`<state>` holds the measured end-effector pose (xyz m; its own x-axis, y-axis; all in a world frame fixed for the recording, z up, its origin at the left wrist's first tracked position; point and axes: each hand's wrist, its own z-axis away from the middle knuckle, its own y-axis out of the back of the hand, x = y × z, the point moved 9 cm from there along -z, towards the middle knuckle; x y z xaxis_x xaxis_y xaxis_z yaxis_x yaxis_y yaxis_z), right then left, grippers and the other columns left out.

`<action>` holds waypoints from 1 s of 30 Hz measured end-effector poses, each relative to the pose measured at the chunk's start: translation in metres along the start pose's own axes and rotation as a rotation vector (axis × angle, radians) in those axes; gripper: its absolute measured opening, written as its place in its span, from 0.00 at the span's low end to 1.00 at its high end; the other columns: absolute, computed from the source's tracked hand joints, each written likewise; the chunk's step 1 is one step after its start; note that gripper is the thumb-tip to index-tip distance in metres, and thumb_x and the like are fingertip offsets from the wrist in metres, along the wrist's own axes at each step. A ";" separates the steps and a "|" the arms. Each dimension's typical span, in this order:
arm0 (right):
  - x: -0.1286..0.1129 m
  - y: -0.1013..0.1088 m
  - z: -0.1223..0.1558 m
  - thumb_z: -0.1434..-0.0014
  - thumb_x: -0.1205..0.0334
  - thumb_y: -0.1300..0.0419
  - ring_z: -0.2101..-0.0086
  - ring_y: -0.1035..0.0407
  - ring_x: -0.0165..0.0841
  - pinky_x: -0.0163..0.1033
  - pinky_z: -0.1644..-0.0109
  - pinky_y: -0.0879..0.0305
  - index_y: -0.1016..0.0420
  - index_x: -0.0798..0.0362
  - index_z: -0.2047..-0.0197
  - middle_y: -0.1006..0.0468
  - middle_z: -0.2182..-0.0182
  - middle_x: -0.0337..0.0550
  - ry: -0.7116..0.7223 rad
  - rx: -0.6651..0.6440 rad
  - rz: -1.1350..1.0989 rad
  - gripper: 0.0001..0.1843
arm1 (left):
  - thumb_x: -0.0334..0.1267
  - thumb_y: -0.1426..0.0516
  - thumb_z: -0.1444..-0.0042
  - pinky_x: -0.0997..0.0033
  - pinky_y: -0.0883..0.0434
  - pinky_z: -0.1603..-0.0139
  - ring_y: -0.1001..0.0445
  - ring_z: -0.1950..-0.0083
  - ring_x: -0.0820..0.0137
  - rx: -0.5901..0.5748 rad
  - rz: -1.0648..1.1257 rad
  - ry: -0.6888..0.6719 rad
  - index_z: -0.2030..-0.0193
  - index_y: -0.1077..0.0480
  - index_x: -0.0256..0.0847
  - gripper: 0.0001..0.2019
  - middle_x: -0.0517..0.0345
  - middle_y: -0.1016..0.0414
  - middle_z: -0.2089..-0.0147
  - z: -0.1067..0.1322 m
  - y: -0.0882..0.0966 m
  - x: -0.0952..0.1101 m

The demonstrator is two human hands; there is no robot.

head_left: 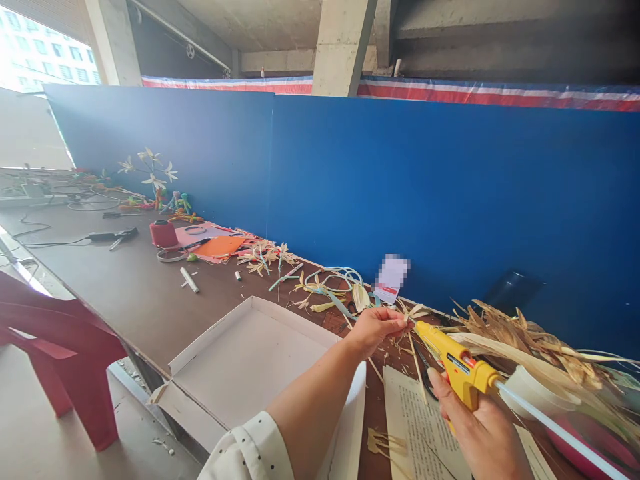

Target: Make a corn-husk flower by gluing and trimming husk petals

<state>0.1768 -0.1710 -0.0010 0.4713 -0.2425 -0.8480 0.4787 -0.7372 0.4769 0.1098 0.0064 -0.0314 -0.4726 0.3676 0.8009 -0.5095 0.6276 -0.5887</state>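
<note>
My left hand (375, 332) reaches out over the table with thumb and fingers pinched on a pale corn husk piece (414, 311). In my right hand (483, 430) is a yellow hot glue gun (453, 360), its nozzle pointing at the husk piece close to my left fingertips. A long translucent glue stick (555, 433) sticks out of the gun's back end. Whether the nozzle touches the husk I cannot tell. Below the hands lies a printed sheet (425, 427), with dark-handled scissors (426, 373) partly hidden by my right hand.
A shallow white box (250, 373) lies left of my arm. Dry husks (530, 333) and a white bowl (540, 393) are on the right. Along the blue partition (425, 187) stand a red thread spool (163, 233), orange paper (220, 247) and husk flowers (155, 177). A red chair (60, 340) stands left.
</note>
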 end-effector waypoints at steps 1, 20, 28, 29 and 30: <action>0.000 0.000 0.000 0.52 0.36 0.41 0.77 0.32 0.38 0.40 0.72 0.38 0.27 0.50 0.62 0.27 0.79 0.39 -0.004 -0.005 0.006 0.26 | 0.49 0.29 0.74 0.70 0.35 0.60 0.29 0.67 0.72 0.000 0.000 -0.001 0.71 0.26 0.33 0.25 0.53 0.24 0.68 0.000 0.000 0.000; 0.001 -0.002 -0.001 0.51 0.39 0.40 0.78 0.32 0.39 0.40 0.73 0.37 0.26 0.50 0.63 0.30 0.82 0.38 0.030 -0.020 0.012 0.23 | 0.48 0.28 0.73 0.71 0.36 0.61 0.31 0.70 0.75 -0.004 0.036 -0.016 0.73 0.26 0.32 0.24 0.54 0.25 0.70 0.003 -0.003 0.005; 0.022 -0.008 -0.011 0.53 0.38 0.39 0.80 0.35 0.35 0.38 0.75 0.39 0.27 0.50 0.68 0.33 0.84 0.35 -0.004 -0.102 0.063 0.23 | 0.48 0.28 0.74 0.70 0.36 0.61 0.31 0.70 0.75 0.011 0.037 -0.027 0.72 0.26 0.32 0.24 0.55 0.25 0.71 0.000 0.001 0.003; 0.020 -0.007 -0.010 0.52 0.38 0.39 0.80 0.35 0.35 0.37 0.75 0.39 0.27 0.50 0.68 0.33 0.84 0.35 0.002 -0.088 0.041 0.22 | 0.48 0.28 0.74 0.70 0.36 0.61 0.31 0.70 0.75 0.014 0.040 -0.031 0.72 0.26 0.32 0.24 0.55 0.25 0.71 0.000 0.002 0.003; 0.018 -0.007 -0.008 0.52 0.39 0.38 0.80 0.36 0.34 0.37 0.76 0.39 0.27 0.51 0.67 0.33 0.83 0.35 0.005 -0.077 0.010 0.22 | 0.48 0.28 0.74 0.70 0.36 0.60 0.31 0.69 0.74 0.013 0.043 -0.034 0.72 0.26 0.32 0.24 0.54 0.25 0.70 -0.001 0.002 0.004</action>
<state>0.1881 -0.1655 -0.0175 0.4798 -0.2467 -0.8420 0.5295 -0.6838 0.5021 0.1077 0.0091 -0.0294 -0.5183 0.3705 0.7708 -0.4970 0.6029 -0.6241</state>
